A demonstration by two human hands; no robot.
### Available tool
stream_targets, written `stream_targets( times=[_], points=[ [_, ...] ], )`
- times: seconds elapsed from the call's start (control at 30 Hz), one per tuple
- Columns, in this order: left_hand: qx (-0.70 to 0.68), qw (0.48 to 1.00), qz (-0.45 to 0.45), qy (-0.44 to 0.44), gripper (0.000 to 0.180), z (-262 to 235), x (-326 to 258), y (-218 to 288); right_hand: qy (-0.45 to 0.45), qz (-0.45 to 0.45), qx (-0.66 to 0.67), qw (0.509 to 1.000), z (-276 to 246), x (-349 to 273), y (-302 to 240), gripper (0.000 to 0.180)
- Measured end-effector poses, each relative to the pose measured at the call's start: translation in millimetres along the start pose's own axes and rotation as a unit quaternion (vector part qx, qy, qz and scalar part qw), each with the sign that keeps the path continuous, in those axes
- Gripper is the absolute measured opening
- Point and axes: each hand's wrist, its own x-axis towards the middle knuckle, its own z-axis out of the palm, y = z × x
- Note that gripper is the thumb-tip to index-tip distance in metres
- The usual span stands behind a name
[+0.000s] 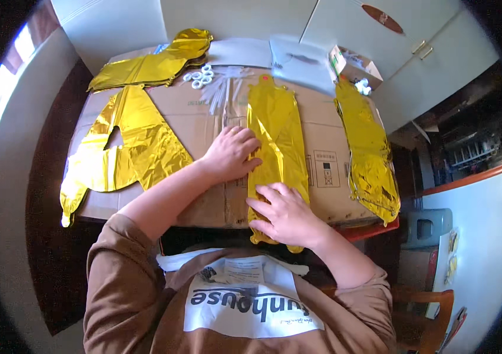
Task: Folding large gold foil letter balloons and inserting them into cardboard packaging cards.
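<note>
Left hand (231, 154) at edge of gold foil strip (275, 127), right hand (284, 216) on its lower end; apart, loosely spread, clamped on nothing, probably to flatten it

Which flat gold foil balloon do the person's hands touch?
The long middle balloon: the right hand lies on its lower part, the left hand at its left edge. No hand touches the A-shaped balloon, back-left pile or right-edge balloon.
</note>
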Motion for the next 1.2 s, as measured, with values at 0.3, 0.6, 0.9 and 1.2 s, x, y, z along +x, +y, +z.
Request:
stream_targets(
  times=[0.3,0.6,0.9,1.2],
  points=[
    [-0.006,0.999,-0.038,0.005,0.035,1.8,-12.2,-6.2,0.159,0.024,0.111,0.981,-83.0,223.7,133.6,0.034],
    [-0.088,0.992,-0.085,-0.023,0.033,-4.0,-5.4,-5.7,0.041,0.067,-0.136,0.988,-47.5,371.3,212.9,0.050],
    [-0.158,0.982,-0.088,0.047,0.033,-30.4,2.3,-5.0,0.077,-0.048,-0.276,0.957,-45.1,375.8,215.9,0.021],
    [-0.187,0.968,-0.135,0.099,0.033,-73.7,1.4,-24.2,0.263,0.081,-0.189,0.943,-37.0,368.4,204.5,0.024]
  ],
)
